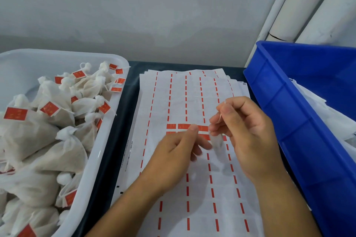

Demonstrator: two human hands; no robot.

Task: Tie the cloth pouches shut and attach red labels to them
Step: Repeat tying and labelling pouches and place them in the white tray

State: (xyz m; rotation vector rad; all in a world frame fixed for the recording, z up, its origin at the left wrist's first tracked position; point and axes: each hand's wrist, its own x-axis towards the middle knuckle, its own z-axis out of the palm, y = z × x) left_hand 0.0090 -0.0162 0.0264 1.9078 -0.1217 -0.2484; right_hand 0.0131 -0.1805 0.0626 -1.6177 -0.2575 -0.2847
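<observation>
A stack of label sheets (192, 102) lies flat on the dark table (123, 131), between a white tub (107, 140) and a blue crate (289, 92). Most labels are gone from the top sheet; red labels (178, 126) remain in two short rows near its middle. Their print is too small to read, as is the line of text along the sheet's left margin.

The left hand (173, 152) rests on the sheet, its forefinger tip on the upper row of labels, fingers loosely bent, gripping nothing I can make out. The right hand (244, 132) is raised just above, pinching a thin white string (223, 106).

Tied cloth pouches (50, 136), each bearing a red label, fill the white tub. White cloth (317, 109) lies in the blue crate.
</observation>
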